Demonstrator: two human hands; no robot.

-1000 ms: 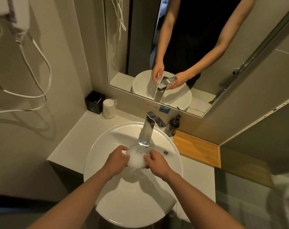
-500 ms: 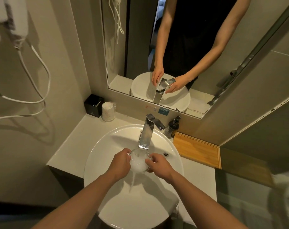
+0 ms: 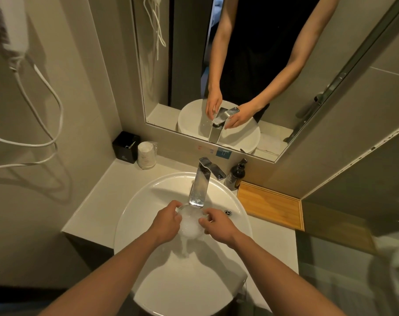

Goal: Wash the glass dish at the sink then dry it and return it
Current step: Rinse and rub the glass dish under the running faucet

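Left hand grips the left rim of the glass dish. Dish sits under the faucet spout, over the sink basin, water spilling off it. Right hand grips the right rim.

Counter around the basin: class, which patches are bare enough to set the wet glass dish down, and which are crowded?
Bare: the white counter left of the basin, in front of the black box and wrapped cup; also the wooden tray on the right. Crowded: the back corner holding box and cup, and behind the tap, where the soap bottle stands.
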